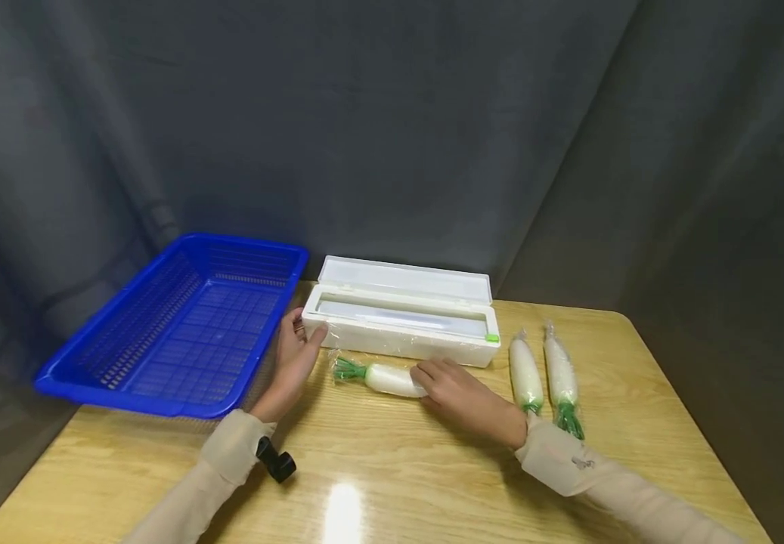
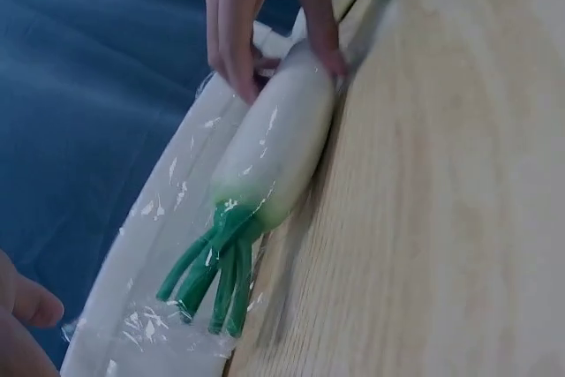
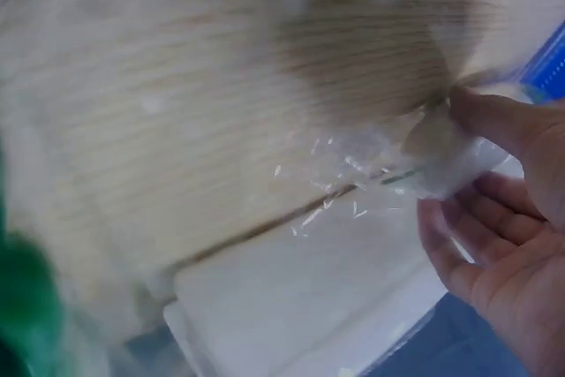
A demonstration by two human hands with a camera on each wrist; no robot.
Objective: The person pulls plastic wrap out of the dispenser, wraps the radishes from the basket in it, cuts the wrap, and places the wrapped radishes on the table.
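A white radish with green stems, wrapped in clear film, lies along the front of a white cling film box. My right hand grips the end away from the stems, thumb on one side and fingers on the other. In the right wrist view its fingers and thumb pinch the bunched clear film at that end. My left hand is at the box's left end, its thumb extended by the front corner. In the left wrist view only the thumb and part of that hand show.
The box's lid stands raised at the back, and a green slider sits at its right end. A large blue basket stands at the left. Two wrapped radishes lie at the right beside my right forearm. A grey curtain hangs behind the table.
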